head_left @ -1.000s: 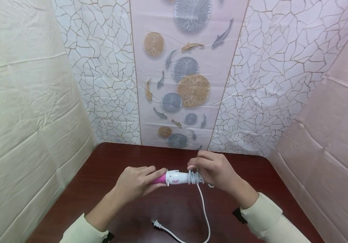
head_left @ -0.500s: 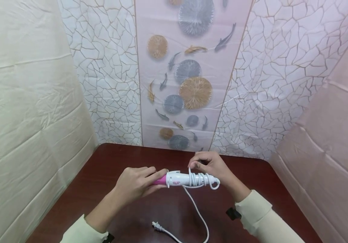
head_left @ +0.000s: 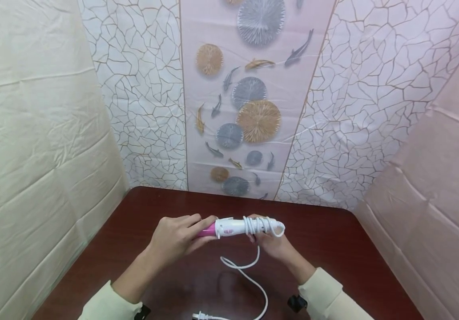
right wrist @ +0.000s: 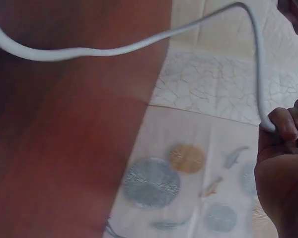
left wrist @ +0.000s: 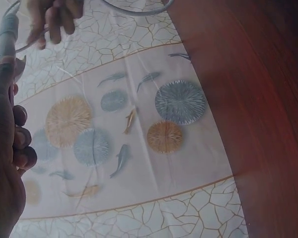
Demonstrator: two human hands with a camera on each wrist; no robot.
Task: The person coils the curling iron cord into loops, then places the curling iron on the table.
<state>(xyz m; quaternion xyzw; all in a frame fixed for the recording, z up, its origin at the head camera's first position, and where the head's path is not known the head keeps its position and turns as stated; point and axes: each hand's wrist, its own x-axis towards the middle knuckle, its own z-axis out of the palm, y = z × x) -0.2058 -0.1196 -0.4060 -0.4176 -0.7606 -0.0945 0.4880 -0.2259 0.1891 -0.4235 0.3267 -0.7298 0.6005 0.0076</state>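
Observation:
In the head view, my left hand point(head_left: 176, 234) grips the pink barrel of a curling iron point(head_left: 232, 227), which lies level above the table, white handle to the right. Several turns of its white cord point(head_left: 267, 297) are wound round the handle. My right hand point(head_left: 278, 247) is behind and below the wound part, partly hidden by it. The right wrist view shows that hand point(right wrist: 285, 173) with curled fingers holding the cord point(right wrist: 260, 74). The loose length hangs in a bend towards the two-pin plug point(head_left: 202, 316) at the lower frame edge.
A dark reddish-brown table point(head_left: 165, 202) lies under the hands. Plain cream cloth point(head_left: 37, 155) hangs at the left and similar cloth point(head_left: 425, 195) at the right. Behind the table is a patterned sheet point(head_left: 237, 146) with fish and round motifs.
My right hand has gone from above the handle to behind and below it, carrying the cord round. The plug has slid nearer the lower edge; my left hand keeps its grip.

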